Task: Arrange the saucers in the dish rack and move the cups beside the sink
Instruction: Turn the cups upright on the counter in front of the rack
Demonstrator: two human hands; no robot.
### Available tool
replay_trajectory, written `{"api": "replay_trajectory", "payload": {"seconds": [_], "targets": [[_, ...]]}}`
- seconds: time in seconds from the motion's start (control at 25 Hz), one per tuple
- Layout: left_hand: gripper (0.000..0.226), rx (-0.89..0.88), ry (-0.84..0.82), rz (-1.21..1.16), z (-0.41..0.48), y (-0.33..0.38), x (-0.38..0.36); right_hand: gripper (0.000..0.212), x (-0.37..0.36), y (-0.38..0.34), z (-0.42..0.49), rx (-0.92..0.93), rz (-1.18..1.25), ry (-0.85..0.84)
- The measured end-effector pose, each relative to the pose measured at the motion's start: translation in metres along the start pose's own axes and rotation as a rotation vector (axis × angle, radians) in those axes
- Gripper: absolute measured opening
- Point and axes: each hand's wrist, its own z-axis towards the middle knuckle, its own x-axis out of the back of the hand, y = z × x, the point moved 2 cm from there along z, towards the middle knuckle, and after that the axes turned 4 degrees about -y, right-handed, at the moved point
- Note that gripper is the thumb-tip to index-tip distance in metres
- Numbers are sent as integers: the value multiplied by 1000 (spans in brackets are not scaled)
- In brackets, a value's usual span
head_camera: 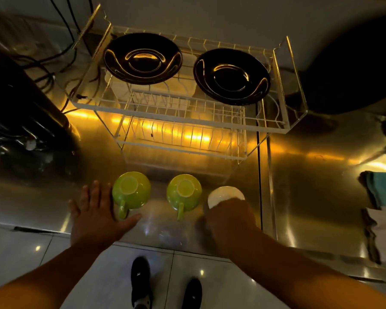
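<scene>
A steel counter under dim amber light fills the head view, white floor tiles and my shoes along the bottom edge. At upper centre, two black saucers already lie flat on the top tier of the wire dish rack, so that half of the job looks done. Below the rack, three upturned cups stand in a row at lower centre: a green cup at left, a second green cup in the middle, a white cup at right. My left hand lies open and flat, fingers spread, just beside the left cup's handle, holding nothing. My right hand, blurred, covers the white cup's near side; whether it has closed on it I cannot tell. No sink is clearly visible, so I judge the cups not yet settled.
</scene>
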Motion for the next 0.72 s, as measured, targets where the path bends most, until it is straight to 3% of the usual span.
{"api": "replay_trajectory", "payload": {"seconds": [0.08,0.12,0.36,0.6,0.72], "targets": [[130,13,9,2,-1,2,3,34,24,14,-9,90,-74,184],[130,16,1,-1,-2,4,6,37,32,26,-11,89,15,206],[131,17,-30,-5,-6,12,16,36,-8,74,-25,-14,943,59],[133,30,-63,6,-3,12,14,27,-80,33,-20,-172,1743,157],[133,49,-48,-4,-1,13,11,23,-95,14,-10,-171,1909,284]]}}
